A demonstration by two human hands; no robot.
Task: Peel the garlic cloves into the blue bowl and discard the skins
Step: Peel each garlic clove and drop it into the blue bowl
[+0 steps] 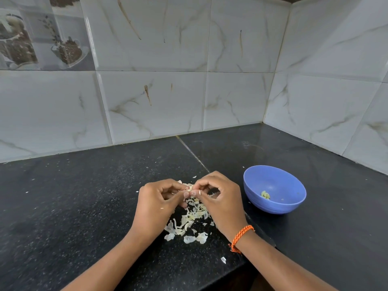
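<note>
A black stone desk [84, 206] in a tiled corner carries a blue bowl [294, 206] on the right, a few peeled cloves [265, 195] lying in its bottom. At centre, a person's left hand [156, 203] and right hand [218, 201] meet fingertip to fingertip, both pinching one garlic clove [189, 187] above a heap of papery skins [193, 223]. The clove looks small, light and firm; its dry skin likely tears easily, best caught with a nail at the tip.

Bowl [274, 204] right of skins [190, 223]
</note>
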